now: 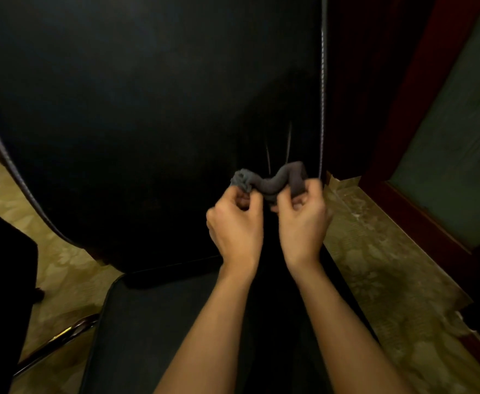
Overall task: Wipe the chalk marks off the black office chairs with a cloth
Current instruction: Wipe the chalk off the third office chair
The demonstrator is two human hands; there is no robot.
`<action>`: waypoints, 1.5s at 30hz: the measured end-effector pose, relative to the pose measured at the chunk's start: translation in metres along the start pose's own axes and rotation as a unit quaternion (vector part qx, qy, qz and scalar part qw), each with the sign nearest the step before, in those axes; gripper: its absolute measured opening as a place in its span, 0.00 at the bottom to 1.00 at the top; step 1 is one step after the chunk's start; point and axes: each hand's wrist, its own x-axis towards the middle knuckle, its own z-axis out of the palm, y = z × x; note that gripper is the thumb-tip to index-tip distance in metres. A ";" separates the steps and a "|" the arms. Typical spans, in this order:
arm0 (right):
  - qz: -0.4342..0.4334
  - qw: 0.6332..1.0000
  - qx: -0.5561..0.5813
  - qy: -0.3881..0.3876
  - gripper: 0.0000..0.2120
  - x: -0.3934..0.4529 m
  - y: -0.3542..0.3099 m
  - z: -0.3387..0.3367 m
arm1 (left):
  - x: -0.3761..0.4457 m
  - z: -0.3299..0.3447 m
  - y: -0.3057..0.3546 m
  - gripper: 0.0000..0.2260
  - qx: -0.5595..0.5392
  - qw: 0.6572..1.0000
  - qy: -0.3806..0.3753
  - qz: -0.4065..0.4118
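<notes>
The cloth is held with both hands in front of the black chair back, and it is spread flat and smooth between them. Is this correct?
Not quite. The head view shows the cloth bunched and twisted into a wavy roll, not spread flat. The rest is right: the left hand and the right hand both pinch it, in front of the black chair back.

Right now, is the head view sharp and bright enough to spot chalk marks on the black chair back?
Head view: dim, the black leather chair back almost featureless; two faint pale streaks show above the crumpled grey cloth. Left hand and right hand, both gripping it, are slightly motion-blurred; wide-angle bending curves the chair's edges.
</notes>
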 end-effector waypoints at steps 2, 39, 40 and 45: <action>0.048 0.999 0.000 -0.025 0.07 -0.019 0.018 0.003 | -0.014 0.005 -0.019 0.10 0.002 0.998 -0.034 -0.061; -0.300 0.924 -0.234 -0.030 0.19 0.031 0.012 -0.037 | 0.047 -0.015 0.012 0.15 0.347 0.744 0.027 0.570; -0.305 0.921 -0.238 -0.032 0.18 0.031 0.012 -0.036 | 0.050 -0.015 0.011 0.15 0.364 0.736 0.023 0.571; -0.346 0.909 -0.230 -0.034 0.11 0.052 -0.006 -0.038 | 0.070 -0.017 0.031 0.08 0.364 0.732 0.028 0.575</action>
